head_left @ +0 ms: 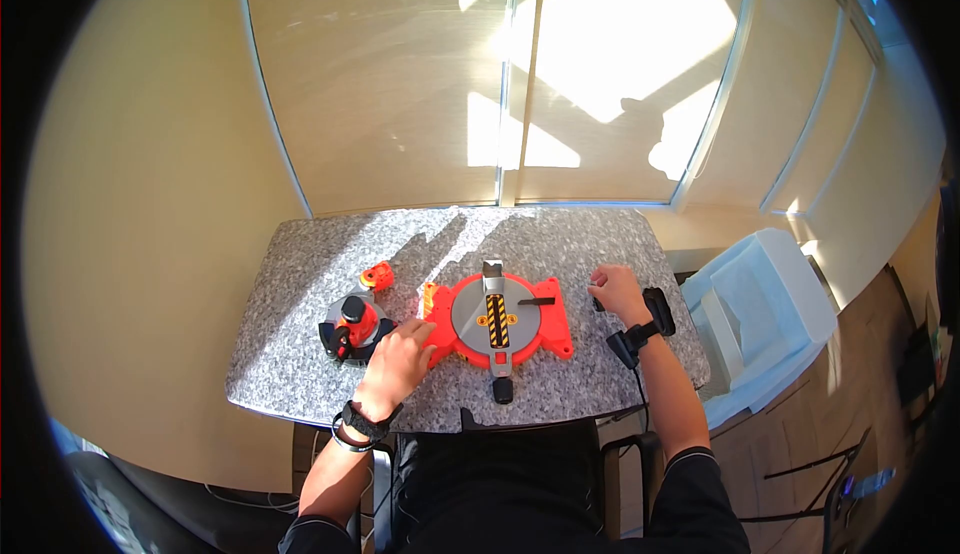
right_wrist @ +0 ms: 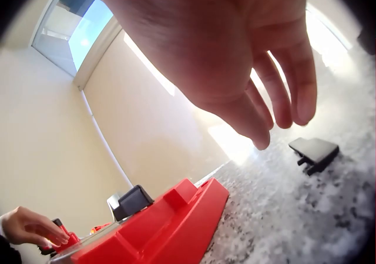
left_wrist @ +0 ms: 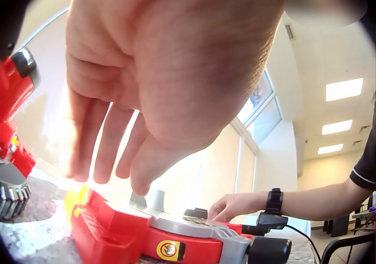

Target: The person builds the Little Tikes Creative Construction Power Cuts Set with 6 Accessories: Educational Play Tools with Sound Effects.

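Observation:
A red toy base with a grey round turntable [head_left: 470, 319] and a yellow-black striped strip lies mid-table. My left hand [head_left: 397, 362] hovers at or just over its left end, fingers extended; contact is unclear. In the left wrist view, that hand [left_wrist: 158, 70] is above the red base [left_wrist: 111, 229]. Off the base's right side is my right hand [head_left: 620, 294], fingers loosely bent. The right wrist view has this hand [right_wrist: 235, 58] above a small black piece [right_wrist: 317, 150] on the table, with nothing visible between its fingers.
A red and black toy saw part [head_left: 357, 324] stands left of the base, a small orange piece [head_left: 377, 275] behind it. The speckled grey table [head_left: 320, 254] meets a window wall. On the right is a white bin with a pale blue liner [head_left: 770, 304].

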A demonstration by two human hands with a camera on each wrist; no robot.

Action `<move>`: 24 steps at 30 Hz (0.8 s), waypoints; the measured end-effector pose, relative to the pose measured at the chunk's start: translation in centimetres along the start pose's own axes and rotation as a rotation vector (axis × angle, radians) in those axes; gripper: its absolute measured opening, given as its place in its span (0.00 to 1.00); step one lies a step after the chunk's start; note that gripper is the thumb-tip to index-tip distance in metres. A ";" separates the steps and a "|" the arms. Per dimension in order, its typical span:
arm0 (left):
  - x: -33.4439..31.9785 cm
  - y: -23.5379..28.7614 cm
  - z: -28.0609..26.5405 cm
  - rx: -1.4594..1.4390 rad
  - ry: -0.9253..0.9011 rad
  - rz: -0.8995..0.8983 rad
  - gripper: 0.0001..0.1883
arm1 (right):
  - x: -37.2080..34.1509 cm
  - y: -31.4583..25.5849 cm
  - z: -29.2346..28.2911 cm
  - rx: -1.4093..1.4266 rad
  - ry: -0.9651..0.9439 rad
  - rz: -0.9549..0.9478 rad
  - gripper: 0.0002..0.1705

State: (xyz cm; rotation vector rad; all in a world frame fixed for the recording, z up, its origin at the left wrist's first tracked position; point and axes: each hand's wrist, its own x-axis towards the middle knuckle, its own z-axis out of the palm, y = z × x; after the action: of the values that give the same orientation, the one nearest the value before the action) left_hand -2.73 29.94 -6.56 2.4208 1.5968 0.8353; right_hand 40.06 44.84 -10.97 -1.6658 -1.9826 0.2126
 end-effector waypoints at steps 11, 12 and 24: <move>0.1 0.7 -1.5 -0.059 0.030 0.020 0.14 | 0.5 1.1 2.0 -0.058 -0.010 0.212 0.32; 0.1 0.7 -1.5 -0.065 0.037 0.016 0.14 | 0.5 1.3 2.1 -0.059 -0.011 0.212 0.32; 0.8 1.0 -2.4 -0.102 0.060 0.035 0.13 | -0.6 -1.3 -0.8 0.006 -0.002 0.162 0.26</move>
State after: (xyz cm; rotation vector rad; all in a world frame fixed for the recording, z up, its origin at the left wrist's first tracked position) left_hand -2.87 29.70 -3.88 2.3811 1.4958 0.9799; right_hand 39.41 43.79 -9.91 -1.8243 -1.8469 0.2792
